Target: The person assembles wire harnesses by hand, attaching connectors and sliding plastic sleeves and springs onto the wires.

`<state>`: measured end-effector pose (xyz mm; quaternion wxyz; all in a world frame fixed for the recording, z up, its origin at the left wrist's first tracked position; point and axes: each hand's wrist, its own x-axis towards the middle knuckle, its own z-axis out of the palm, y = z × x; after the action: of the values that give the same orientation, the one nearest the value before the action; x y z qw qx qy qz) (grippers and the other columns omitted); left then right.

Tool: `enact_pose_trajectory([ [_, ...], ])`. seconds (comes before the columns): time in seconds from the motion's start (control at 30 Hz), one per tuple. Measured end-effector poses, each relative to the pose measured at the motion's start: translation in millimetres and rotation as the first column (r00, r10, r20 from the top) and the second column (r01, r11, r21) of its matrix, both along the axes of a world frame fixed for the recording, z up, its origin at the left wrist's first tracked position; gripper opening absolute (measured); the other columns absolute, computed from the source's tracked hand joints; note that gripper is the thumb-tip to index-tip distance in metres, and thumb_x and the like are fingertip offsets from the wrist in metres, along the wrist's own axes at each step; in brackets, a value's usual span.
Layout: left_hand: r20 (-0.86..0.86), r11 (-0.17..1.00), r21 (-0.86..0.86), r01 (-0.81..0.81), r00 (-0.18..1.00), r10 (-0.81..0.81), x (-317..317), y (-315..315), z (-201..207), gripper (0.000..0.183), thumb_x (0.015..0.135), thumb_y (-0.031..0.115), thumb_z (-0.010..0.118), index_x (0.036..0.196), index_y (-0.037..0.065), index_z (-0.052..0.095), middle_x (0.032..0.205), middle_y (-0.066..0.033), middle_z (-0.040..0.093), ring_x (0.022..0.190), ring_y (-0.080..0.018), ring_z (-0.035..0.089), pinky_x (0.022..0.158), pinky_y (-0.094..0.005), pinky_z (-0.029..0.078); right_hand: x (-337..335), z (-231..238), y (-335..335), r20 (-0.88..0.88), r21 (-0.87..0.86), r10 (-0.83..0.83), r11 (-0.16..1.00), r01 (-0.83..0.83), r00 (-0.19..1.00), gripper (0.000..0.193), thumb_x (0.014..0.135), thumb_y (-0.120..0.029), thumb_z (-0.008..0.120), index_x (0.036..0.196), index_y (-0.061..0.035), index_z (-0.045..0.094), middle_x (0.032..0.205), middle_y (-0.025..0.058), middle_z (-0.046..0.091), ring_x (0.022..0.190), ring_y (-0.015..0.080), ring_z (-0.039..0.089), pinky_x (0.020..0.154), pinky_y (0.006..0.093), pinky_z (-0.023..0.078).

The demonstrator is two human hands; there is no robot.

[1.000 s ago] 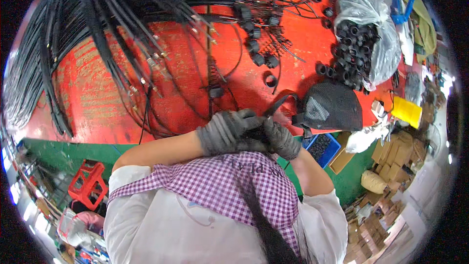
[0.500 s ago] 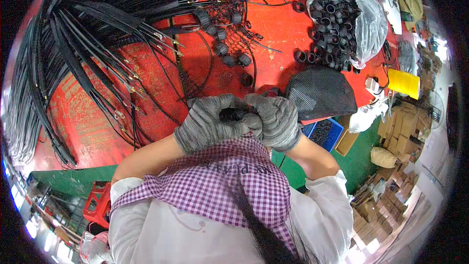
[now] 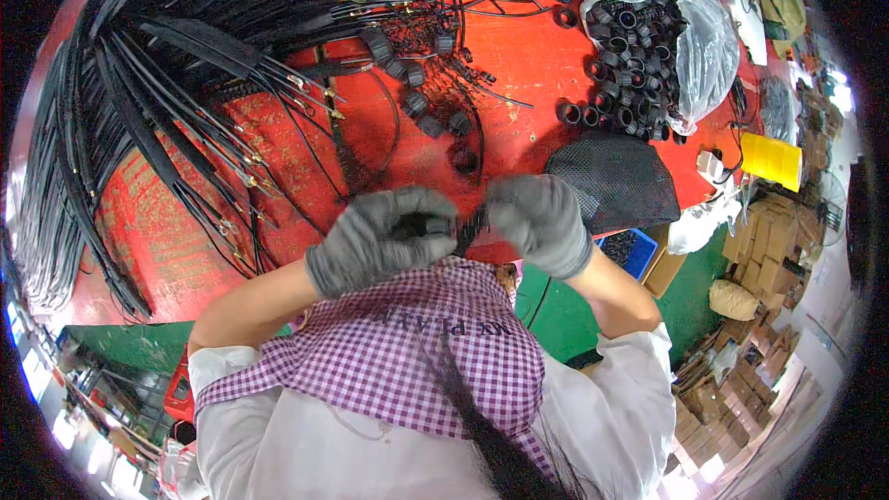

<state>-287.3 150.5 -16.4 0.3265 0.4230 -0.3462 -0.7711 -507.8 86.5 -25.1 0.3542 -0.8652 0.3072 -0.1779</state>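
Both hands wear grey knitted gloves and work close together above the front edge of the red table. My left hand [image 3: 381, 239] is closed around a small black piece [image 3: 419, 225], mostly hidden by its fingers. Beside it my right hand [image 3: 542, 225] is curled and blurred by motion; whatever it pinches cannot be made out. A dark, ribbed-looking black part [image 3: 472, 230] shows in the gap between the hands. Just beyond them, a lone black ring cap [image 3: 464, 158] lies on the table.
Black cables [image 3: 176, 130] with metal ends cover the table's left and far side. Loose black caps [image 3: 417, 104] lie mid-table. At right are a pile of black ring caps [image 3: 630, 83], a clear plastic bag [image 3: 708, 56], a black mesh bag [image 3: 613, 183] and a blue bin [image 3: 639, 255].
My hands have drawn apart, the left moving left and the right moving right. The dark part between them has come into view.
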Motion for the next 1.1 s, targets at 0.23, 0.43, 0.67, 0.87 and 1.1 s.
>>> enact_pose_trajectory([
  [0.23,0.551,0.287,-0.830,0.478,0.623,0.555,24.5,-73.2,-5.4,0.032,0.074,0.010,0.061,0.105,0.003,0.054,0.096,-0.0084,0.058,0.089,-0.0231,0.057,0.076,-0.0303,0.048,-67.8,-53.3,-126.9,-0.357,0.019,-0.358,0.921,0.389,0.863,0.019,0.087,-0.016,0.047,0.096,-0.0062,0.061,0.079,0.0087,0.062,0.064,0.0162,0.056,0.054,0.0268,0.044],
  [0.43,0.492,0.518,-0.851,0.091,0.488,0.721,60.8,-130.7,-58.1,0.034,0.076,0.018,0.062,0.108,0.008,0.055,0.105,-0.0089,0.057,0.097,-0.0267,0.055,0.082,-0.0323,0.046,-91.7,-53.3,-253.1,-0.423,-0.749,-0.667,0.638,0.178,0.614,0.029,0.080,-0.025,0.052,0.108,-0.0172,0.055,0.109,0.0128,0.054,0.102,0.0324,0.050,0.086,0.0396,0.041],
  [0.67,0.690,0.397,-0.641,0.657,0.267,0.672,19.9,-47.3,-37.3,0.023,0.074,0.025,0.057,0.092,0.011,0.058,0.087,-0.0072,0.057,0.084,-0.0260,0.056,0.073,-0.0373,0.046,-96.3,-23.4,-258.0,-0.585,-0.745,-0.649,0.667,-0.008,0.487,0.047,0.073,-0.024,0.058,0.119,-0.0177,0.049,0.121,0.0077,0.049,0.116,0.0275,0.041,0.096,0.0367,0.034],
  [0.87,0.945,0.423,-0.317,0.849,0.321,0.064,-9.2,45.3,-75.7,0.023,0.072,0.026,0.047,0.086,0.013,0.060,0.084,-0.0070,0.058,0.080,-0.0250,0.055,0.067,-0.0411,0.041,-85.8,-14.6,-193.0,0.210,-0.067,-0.539,0.825,0.562,0.816,0.035,0.079,-0.014,0.061,0.111,-0.0067,0.050,0.105,0.0116,0.057,0.096,0.0228,0.055,0.085,0.0336,0.043],
  [1.1,0.916,0.668,-0.149,0.729,0.356,-0.184,-2.3,16.7,-47.6,0.021,0.079,0.019,0.047,0.094,0.011,0.059,0.081,-0.0104,0.058,0.075,-0.0250,0.056,0.066,-0.0378,0.044,-32.7,-0.7,-125.7,0.371,0.648,-0.565,0.726,0.229,0.737,0.041,0.090,-0.031,0.045,0.119,-0.0012,0.042,0.084,0.0065,0.057,0.073,0.0157,0.058,0.065,0.0265,0.048],
])
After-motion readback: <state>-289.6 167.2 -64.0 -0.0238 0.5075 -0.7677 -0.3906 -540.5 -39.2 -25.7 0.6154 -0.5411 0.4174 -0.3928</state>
